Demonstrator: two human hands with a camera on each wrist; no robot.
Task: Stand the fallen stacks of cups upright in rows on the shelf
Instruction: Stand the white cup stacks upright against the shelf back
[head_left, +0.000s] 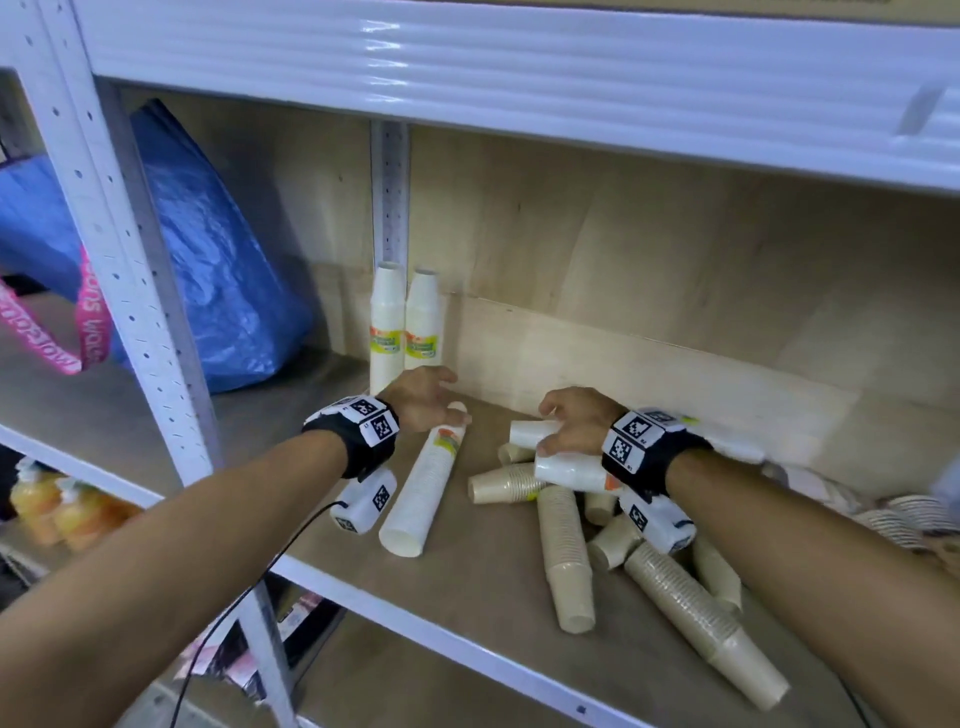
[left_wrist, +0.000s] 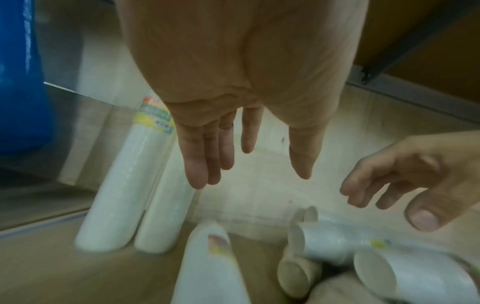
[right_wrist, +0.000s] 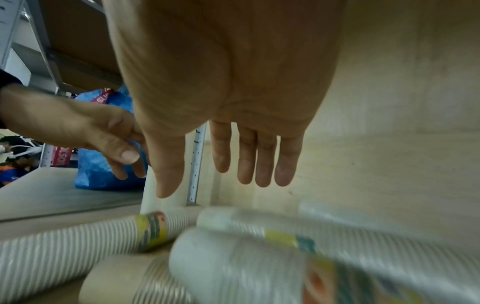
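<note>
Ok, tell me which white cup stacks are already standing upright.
The two white stacks side by side at the back, by the shelf post. Every other stack lies on its side.

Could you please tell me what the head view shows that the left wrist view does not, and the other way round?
Only the head view shows the brown stacks lying at the shelf's front, the white shelf post and both wristbands. Only the left wrist view shows the left hand's palm and straight fingers, holding nothing. Both show the two upright white stacks, the fallen white stack, the blue bag and the right hand.
</note>
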